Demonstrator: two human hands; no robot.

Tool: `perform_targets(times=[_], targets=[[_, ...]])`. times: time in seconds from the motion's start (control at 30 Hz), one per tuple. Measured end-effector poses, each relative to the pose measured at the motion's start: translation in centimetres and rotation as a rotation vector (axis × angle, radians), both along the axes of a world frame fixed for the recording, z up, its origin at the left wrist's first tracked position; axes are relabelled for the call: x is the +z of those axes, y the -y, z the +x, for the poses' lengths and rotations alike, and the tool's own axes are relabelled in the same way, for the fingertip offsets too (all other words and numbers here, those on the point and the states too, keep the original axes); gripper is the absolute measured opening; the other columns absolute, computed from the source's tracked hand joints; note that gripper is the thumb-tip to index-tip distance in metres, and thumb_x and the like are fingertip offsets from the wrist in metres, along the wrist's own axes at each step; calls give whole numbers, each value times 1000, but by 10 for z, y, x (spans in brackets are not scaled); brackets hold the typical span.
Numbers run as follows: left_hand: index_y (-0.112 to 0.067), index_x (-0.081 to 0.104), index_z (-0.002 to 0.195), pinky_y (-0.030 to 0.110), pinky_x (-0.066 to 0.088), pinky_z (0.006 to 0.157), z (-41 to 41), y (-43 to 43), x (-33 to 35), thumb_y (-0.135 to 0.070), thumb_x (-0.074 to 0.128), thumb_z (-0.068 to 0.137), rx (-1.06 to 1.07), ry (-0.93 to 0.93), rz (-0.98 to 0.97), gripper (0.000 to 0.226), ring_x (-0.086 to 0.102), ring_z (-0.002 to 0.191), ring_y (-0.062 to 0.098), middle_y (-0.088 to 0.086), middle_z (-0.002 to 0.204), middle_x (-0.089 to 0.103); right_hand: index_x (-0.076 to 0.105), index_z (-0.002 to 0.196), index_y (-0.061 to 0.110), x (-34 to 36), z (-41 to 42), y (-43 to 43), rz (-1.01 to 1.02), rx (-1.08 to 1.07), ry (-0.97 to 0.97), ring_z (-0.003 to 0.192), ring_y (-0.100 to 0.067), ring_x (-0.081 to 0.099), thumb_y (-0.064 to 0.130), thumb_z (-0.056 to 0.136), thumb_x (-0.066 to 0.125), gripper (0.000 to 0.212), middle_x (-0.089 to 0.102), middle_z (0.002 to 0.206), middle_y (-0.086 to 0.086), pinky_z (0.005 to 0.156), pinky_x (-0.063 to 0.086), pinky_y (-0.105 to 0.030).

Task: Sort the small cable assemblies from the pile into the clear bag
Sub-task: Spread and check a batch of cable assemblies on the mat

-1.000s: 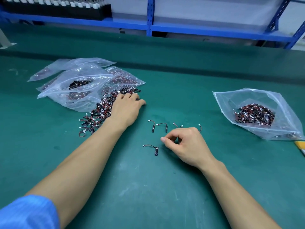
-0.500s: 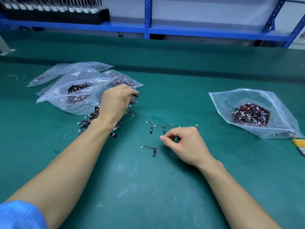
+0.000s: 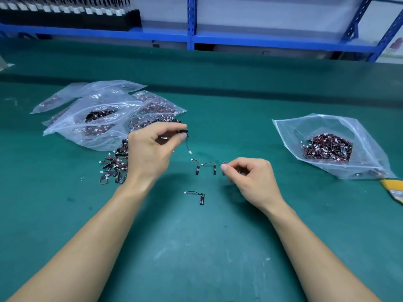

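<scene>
A pile of small black-and-red cable assemblies [image 3: 113, 166] lies on the green mat beside the left bags. My left hand [image 3: 150, 153] is raised above the mat and pinches one cable assembly [image 3: 185, 139], whose white connector dangles below the fingers. My right hand [image 3: 250, 177] rests on the mat with curled fingers pinching a small cable piece [image 3: 224, 167] at the thumb tip. Two loose assemblies [image 3: 206, 167] lie between my hands, and a third assembly [image 3: 196, 196] lies nearer to me. The open clear bag [image 3: 357, 136] at right holds a heap of assemblies.
Several clear bags [image 3: 98, 112] filled with assemblies are stacked at the left. A yellow object [image 3: 392, 189] lies at the right edge. A blue shelf frame [image 3: 192, 38] runs along the far side of the green table.
My left hand left the pile and rose toward the middle with one assembly pinched. My right hand stayed nearly in place.
</scene>
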State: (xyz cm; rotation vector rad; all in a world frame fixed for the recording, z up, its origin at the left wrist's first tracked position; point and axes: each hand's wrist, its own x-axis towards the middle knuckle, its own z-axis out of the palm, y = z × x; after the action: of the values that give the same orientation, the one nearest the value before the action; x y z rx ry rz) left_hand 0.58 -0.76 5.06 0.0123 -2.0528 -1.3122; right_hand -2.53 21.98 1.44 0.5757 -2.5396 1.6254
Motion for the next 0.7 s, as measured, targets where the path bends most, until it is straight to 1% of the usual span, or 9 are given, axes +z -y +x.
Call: perform_targets(times=[0.07, 0.13, 0.2, 0.27, 0.3, 0.37, 0.43, 0.57, 0.7], targets=[[-32, 77, 89, 17, 52, 71, 7, -14, -5, -8, 80, 80, -98, 52, 126, 26, 68, 71, 3, -13, 82, 76, 73, 68, 30, 4, 1, -3, -44, 35, 16, 52, -16, 36, 28, 84, 76, 16, 64, 62, 11, 51, 33, -26], [-33, 78, 83, 18, 54, 72, 12, -25, -10, -5, 81, 78, -174, 104, 283, 29, 69, 71, 6, -9, 81, 77, 76, 79, 26, 8, 5, -5, -110, 142, 38, 52, -19, 31, 33, 79, 77, 7, 63, 67, 12, 50, 29, -25], [-29, 79, 82, 21, 56, 72, 14, -33, -17, -3, 80, 77, -222, 160, 404, 27, 70, 71, 10, -3, 80, 77, 77, 88, 23, 10, 8, -5, -160, 243, 63, 52, -20, 27, 39, 74, 79, 21, 63, 71, 9, 50, 27, -24], [-25, 80, 83, 24, 57, 71, 17, -39, -22, -2, 79, 78, -269, 220, 483, 23, 70, 72, 14, 2, 81, 77, 77, 88, 24, 11, 11, -2, -144, 255, 66, 51, -17, 26, 41, 72, 80, 23, 63, 69, 12, 49, 27, -22], [-25, 80, 84, 27, 58, 72, 18, -41, -23, -3, 79, 79, -291, 246, 516, 22, 70, 74, 17, 4, 82, 77, 77, 86, 24, 11, 11, 0, -123, 241, 60, 51, -16, 27, 38, 74, 81, 18, 62, 66, 14, 50, 28, -21], [-27, 81, 86, 28, 59, 74, 19, -42, -26, -4, 78, 79, -305, 281, 566, 24, 71, 78, 20, 6, 84, 77, 77, 82, 22, 10, 11, 2, -82, 230, 63, 52, -16, 33, 23, 82, 81, 4, 63, 63, 17, 51, 32, -21], [-26, 80, 87, 27, 59, 73, 20, -40, -27, -4, 77, 81, -308, 293, 594, 23, 73, 81, 20, 6, 86, 77, 77, 79, 20, 9, 10, 2, -54, 222, 77, 52, -15, 37, 12, 86, 77, 11, 64, 60, 17, 52, 34, -20], [-25, 81, 86, 26, 59, 73, 20, -37, -26, -6, 78, 81, -304, 297, 644, 20, 74, 81, 18, 4, 85, 77, 72, 67, 22, 13, 8, -2, -34, 185, 116, 48, -6, 32, 2, 83, 74, 25, 53, 51, 18, 49, 30, -14], [-22, 81, 85, 22, 57, 72, 18, -34, -24, -6, 77, 80, -287, 275, 711, 18, 74, 81, 17, 4, 86, 77, 68, 63, 18, 18, 5, -10, -4, 175, 130, 47, -6, 31, -3, 81, 70, 28, 49, 50, 15, 48, 29, -14]])
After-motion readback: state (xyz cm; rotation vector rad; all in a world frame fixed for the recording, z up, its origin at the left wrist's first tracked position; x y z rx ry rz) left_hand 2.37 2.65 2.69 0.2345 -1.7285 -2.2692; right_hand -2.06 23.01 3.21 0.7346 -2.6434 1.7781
